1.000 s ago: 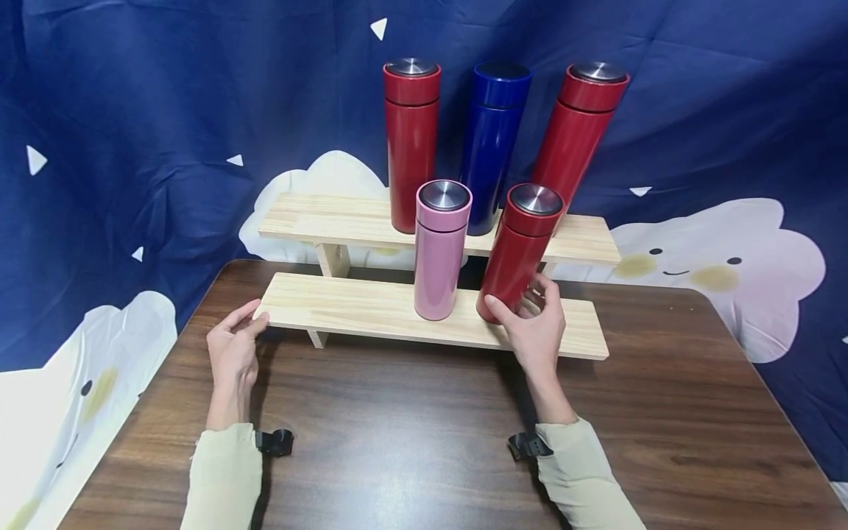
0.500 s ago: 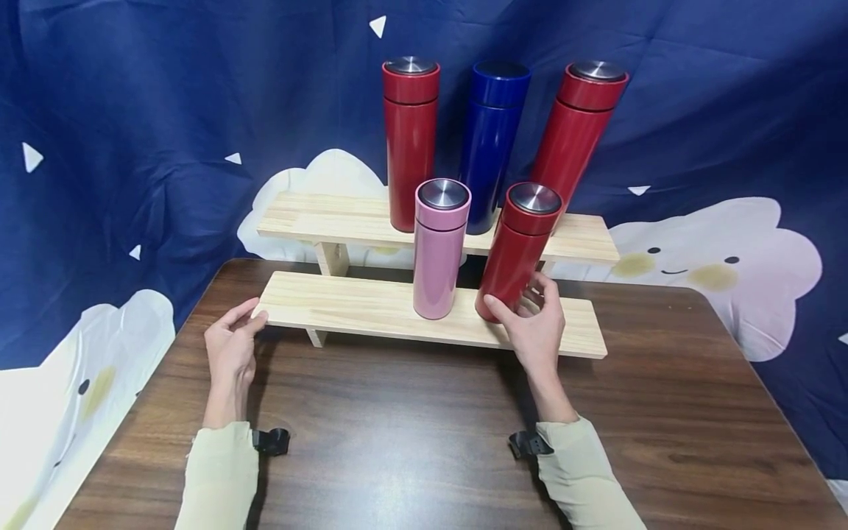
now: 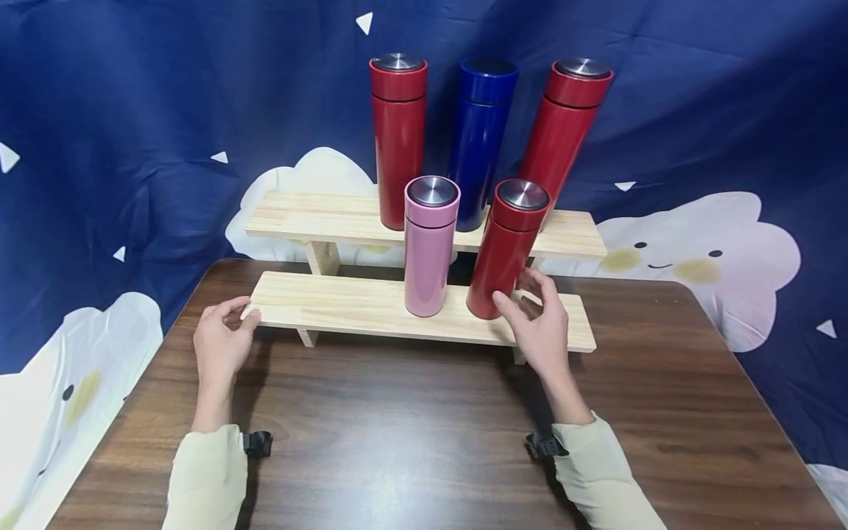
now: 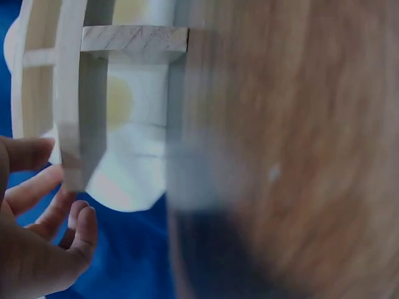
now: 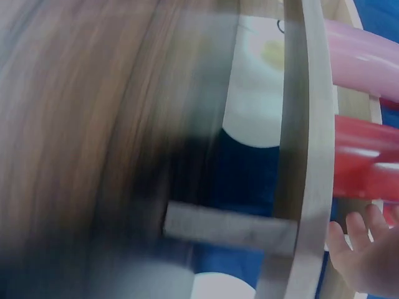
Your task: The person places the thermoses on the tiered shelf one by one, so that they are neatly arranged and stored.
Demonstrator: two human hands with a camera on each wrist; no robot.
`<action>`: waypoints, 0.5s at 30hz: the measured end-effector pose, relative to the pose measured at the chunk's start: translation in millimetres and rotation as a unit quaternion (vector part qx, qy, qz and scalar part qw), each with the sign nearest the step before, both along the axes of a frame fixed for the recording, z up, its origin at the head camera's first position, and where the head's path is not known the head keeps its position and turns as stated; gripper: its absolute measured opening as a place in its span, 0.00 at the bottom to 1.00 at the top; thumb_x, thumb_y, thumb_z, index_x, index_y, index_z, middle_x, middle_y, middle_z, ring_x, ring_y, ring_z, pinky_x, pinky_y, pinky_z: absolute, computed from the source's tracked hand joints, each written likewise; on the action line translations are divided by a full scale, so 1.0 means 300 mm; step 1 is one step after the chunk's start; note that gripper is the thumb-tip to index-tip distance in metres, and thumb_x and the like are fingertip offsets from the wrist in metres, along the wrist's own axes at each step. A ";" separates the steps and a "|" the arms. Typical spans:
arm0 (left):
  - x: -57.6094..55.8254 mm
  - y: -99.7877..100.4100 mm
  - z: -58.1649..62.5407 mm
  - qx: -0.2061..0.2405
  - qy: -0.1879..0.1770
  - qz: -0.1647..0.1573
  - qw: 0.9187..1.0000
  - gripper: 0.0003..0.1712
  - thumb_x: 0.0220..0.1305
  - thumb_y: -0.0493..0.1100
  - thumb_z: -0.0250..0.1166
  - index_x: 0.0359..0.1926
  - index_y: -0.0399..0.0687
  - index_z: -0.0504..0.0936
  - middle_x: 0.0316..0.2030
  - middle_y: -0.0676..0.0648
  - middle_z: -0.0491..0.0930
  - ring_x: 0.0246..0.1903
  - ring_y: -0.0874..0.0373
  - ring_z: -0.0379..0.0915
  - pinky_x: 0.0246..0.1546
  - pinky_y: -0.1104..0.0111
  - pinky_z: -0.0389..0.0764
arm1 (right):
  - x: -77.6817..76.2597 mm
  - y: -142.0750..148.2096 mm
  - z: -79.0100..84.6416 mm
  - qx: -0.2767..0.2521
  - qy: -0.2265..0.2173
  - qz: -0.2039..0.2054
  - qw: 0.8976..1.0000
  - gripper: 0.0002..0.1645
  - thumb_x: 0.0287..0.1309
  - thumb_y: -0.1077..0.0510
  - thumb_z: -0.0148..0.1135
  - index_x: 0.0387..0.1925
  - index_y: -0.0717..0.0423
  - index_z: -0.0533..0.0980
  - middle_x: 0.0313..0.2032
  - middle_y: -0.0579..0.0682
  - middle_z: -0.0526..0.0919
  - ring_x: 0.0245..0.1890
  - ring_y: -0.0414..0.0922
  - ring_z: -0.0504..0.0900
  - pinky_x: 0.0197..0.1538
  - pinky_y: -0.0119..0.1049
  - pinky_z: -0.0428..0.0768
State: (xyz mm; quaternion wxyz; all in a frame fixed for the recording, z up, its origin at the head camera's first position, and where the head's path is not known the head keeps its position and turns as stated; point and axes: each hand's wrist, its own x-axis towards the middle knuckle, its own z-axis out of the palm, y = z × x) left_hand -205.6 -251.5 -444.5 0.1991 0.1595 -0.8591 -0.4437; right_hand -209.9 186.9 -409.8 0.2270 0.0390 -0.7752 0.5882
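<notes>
In the head view, a short red thermos bottle (image 3: 503, 258) and a pink one (image 3: 427, 265) stand upright on the lower board of a two-tier wooden shelf (image 3: 331, 302). My right hand (image 3: 542, 327) is beside the red bottle's lower right side, thumb and fingers spread; the right wrist view shows the fingers (image 5: 358, 230) loosely extended near it. My left hand (image 3: 224, 338) is at the lower board's left end, thumb by the front corner. Its relaxed fingers (image 4: 56, 212) lie close to the board's end in the left wrist view, without a closed grip.
On the upper board stand a tall red bottle (image 3: 400, 147), a blue one (image 3: 483, 140) and another red one (image 3: 563, 140). The shelf is on a brown wooden table (image 3: 397, 427). A dark blue cloth (image 3: 165, 88) with clouds hangs behind.
My right thumb and fingers have loosened from the short red bottle, and the hand has shifted slightly right relative to it. My left hand has eased a little away from the board's end.
</notes>
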 end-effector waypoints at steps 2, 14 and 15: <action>0.001 0.020 0.021 -0.068 0.015 -0.020 0.997 0.20 0.66 0.39 0.67 0.57 0.35 0.82 0.53 0.34 0.78 0.51 0.41 0.73 0.54 0.55 0.69 | -0.006 0.028 -0.012 0.033 0.011 0.000 0.999 0.33 0.59 0.63 0.72 0.65 0.62 0.72 0.57 0.61 0.80 0.59 0.56 0.76 0.61 0.59 0.75; 0.000 0.154 0.138 -0.276 0.129 -0.132 0.943 0.23 0.68 0.48 0.67 0.54 0.32 0.82 0.59 0.34 0.77 0.59 0.33 0.66 0.58 0.44 0.69 | -0.005 0.131 0.013 0.303 0.091 -0.059 0.947 0.33 0.62 0.49 0.70 0.63 0.61 0.76 0.62 0.58 0.78 0.62 0.59 0.73 0.60 0.60 0.71; -0.001 0.160 0.142 -0.294 0.135 -0.137 0.936 0.24 0.68 0.49 0.67 0.54 0.32 0.82 0.59 0.34 0.77 0.59 0.33 0.66 0.57 0.44 0.69 | -0.004 0.136 0.016 0.320 0.098 -0.066 0.940 0.33 0.62 0.49 0.70 0.63 0.62 0.76 0.62 0.59 0.78 0.62 0.60 0.73 0.60 0.61 0.71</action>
